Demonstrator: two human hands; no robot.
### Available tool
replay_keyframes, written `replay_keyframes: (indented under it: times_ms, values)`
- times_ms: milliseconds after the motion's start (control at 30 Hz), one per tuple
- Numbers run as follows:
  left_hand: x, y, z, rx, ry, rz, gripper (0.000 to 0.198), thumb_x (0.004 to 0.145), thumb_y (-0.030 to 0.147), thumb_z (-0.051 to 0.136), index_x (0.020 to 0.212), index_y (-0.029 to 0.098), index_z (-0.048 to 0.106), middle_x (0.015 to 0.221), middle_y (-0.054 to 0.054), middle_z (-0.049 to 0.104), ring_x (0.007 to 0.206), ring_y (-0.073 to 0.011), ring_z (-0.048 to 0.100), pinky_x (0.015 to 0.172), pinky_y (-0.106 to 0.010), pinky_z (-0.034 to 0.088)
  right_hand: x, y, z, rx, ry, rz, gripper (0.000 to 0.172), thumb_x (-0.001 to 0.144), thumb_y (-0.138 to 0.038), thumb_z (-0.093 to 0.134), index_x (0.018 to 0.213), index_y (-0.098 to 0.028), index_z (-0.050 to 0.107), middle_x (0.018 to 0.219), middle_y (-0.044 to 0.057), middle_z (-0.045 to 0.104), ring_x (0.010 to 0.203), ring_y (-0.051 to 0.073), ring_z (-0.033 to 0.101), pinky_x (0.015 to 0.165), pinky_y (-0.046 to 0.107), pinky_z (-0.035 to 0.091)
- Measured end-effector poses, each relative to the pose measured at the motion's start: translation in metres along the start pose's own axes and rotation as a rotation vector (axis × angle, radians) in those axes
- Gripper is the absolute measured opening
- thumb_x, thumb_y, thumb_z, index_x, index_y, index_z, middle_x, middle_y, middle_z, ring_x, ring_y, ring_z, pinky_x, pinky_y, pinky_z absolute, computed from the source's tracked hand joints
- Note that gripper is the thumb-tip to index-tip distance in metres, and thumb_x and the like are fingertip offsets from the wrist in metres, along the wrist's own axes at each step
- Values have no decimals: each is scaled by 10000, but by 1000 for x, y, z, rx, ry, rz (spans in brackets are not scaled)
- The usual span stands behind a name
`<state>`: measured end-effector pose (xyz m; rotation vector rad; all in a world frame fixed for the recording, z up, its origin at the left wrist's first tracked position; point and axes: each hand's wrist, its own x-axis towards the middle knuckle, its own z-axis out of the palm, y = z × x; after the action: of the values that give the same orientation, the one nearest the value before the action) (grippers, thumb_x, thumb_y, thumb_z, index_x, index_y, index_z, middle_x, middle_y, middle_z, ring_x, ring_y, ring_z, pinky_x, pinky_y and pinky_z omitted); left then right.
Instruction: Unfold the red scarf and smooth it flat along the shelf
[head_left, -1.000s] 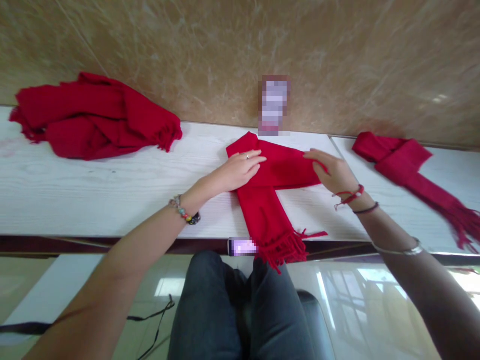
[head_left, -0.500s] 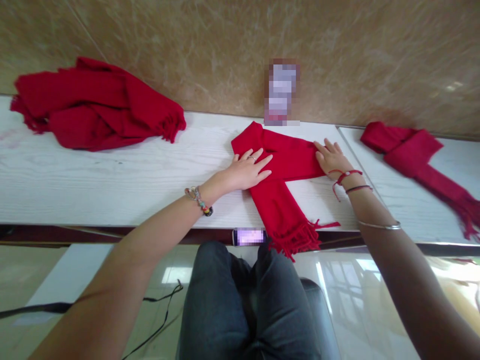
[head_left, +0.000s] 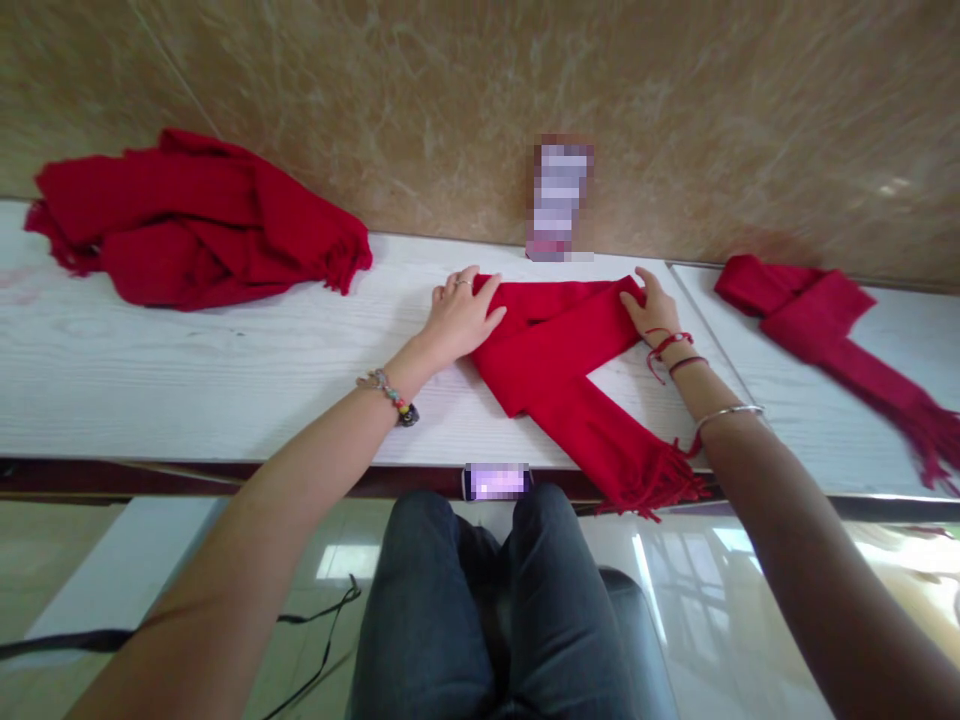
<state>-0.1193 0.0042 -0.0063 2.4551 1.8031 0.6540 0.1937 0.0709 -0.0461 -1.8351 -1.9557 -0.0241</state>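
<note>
A red fringed scarf [head_left: 559, 350] lies folded on the white wooden table [head_left: 225, 370], its fringed end hanging over the front edge. My left hand [head_left: 459, 313] rests flat on the scarf's left end, fingers stretched out. My right hand [head_left: 651, 305] presses on the scarf's right end with fingers curled against the fabric; whether it grips the cloth is unclear.
A heap of red scarves [head_left: 191, 225] lies at the table's back left. Another folded red scarf [head_left: 817, 310] lies at the right. A blurred small object [head_left: 561, 200] stands against the brown marbled wall. My knees are under the table edge, and a black cord [head_left: 315, 620] lies on the floor.
Both hands have slid towards the wall and apart, onto the scarf's two ends. The scarf's lower leg has swung to the right, so its fringe now lies further right.
</note>
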Motion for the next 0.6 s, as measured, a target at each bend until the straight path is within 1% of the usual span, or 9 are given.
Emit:
replay_keyframes:
  times_ms: [67, 100, 167, 233, 333, 400, 467, 533, 600]
  values:
    - [10, -19, 5, -204, -56, -129, 590, 832, 329, 574, 1372, 163, 402, 1350, -155, 486, 1237, -285, 456, 1011, -427, 369, 3, 5, 0, 41, -22, 31, 657, 859, -421, 409, 1432, -114, 315, 1133, 148, 642, 978, 277, 618, 877, 456, 491]
    - [14, -27, 7, -339, -85, -147, 622, 819, 319, 589, 1383, 160, 377, 1329, -142, 515, 1210, -258, 491, 1004, -395, 388, 5, 9, 0, 97, -28, 37, 673, 850, -424, 427, 1438, -120, 303, 1115, 143, 649, 954, 268, 624, 851, 449, 506]
    - [19, -37, 6, -602, -117, -221, 660, 790, 262, 613, 1386, 148, 355, 1257, -128, 581, 1103, -221, 577, 949, -366, 448, 7, 16, 2, 280, -21, 26, 685, 826, -421, 465, 1433, -143, 312, 1069, 130, 667, 886, 253, 640, 782, 438, 537]
    - [20, -39, 1, -811, -142, -285, 645, 752, 212, 636, 1347, 130, 402, 1159, -118, 643, 994, -207, 631, 893, -369, 490, 9, 21, 6, 491, 1, 6, 673, 794, -412, 508, 1406, -177, 356, 1014, 111, 685, 808, 240, 653, 724, 431, 554]
    - [16, -35, -9, -990, -173, -301, 517, 661, 212, 709, 1146, 94, 571, 1006, -106, 697, 937, -217, 646, 895, -382, 492, 11, 25, 10, 675, 23, 10, 658, 751, -390, 558, 1367, -215, 407, 955, 82, 697, 749, 226, 660, 700, 425, 562]
    - [14, -34, -13, -1038, -193, -278, 456, 607, 225, 751, 1021, 86, 620, 965, -108, 703, 944, -224, 641, 919, -379, 478, 11, 23, 9, 673, 22, 47, 656, 748, -377, 558, 1363, -205, 409, 958, 83, 692, 766, 227, 662, 705, 427, 565]
    - [14, -36, -13, -1013, -218, -285, 449, 610, 225, 749, 1014, 81, 616, 980, -118, 695, 950, -227, 638, 920, -379, 477, 9, 18, 5, 579, 30, 81, 650, 764, -378, 541, 1364, -165, 410, 1018, 120, 672, 817, 245, 658, 723, 442, 562]
    - [16, -39, -8, -902, -223, -314, 495, 663, 221, 709, 1117, 84, 566, 1034, -126, 675, 970, -229, 632, 909, -391, 483, 4, 8, -2, 415, 69, 57, 647, 783, -395, 528, 1357, -117, 421, 1127, 181, 622, 920, 282, 637, 774, 472, 547]
    - [17, -41, -3, -703, -165, -297, 602, 714, 230, 672, 1266, 110, 463, 1142, -137, 627, 1056, -241, 597, 940, -419, 461, -5, -7, -12, 248, 121, -72, 639, 815, -425, 502, 1365, -110, 426, 1253, 215, 541, 1083, 324, 567, 874, 517, 496]
